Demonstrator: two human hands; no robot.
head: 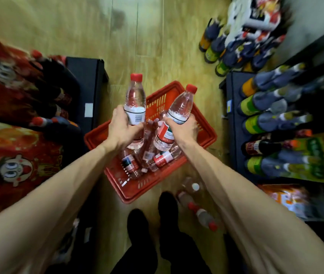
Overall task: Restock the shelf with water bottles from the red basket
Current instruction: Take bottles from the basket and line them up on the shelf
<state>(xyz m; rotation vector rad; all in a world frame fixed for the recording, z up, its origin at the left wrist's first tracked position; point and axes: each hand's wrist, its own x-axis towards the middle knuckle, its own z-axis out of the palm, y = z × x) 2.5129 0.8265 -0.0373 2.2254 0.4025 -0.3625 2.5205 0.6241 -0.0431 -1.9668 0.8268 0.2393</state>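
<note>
Pickup step looks complete: left hand point(122, 129) grips one red-capped water bottle point(135, 99), right hand point(182, 129) grips another point(179, 107), both held above the red basket point(200, 123) of remaining bottles. Next, probably, carrying them to the drinks shelf point(234, 119).

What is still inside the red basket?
Several red-capped water bottles lie jumbled in the red basket. The left hand, right hand and their two held bottles cover the middle, so no exact count.
</note>
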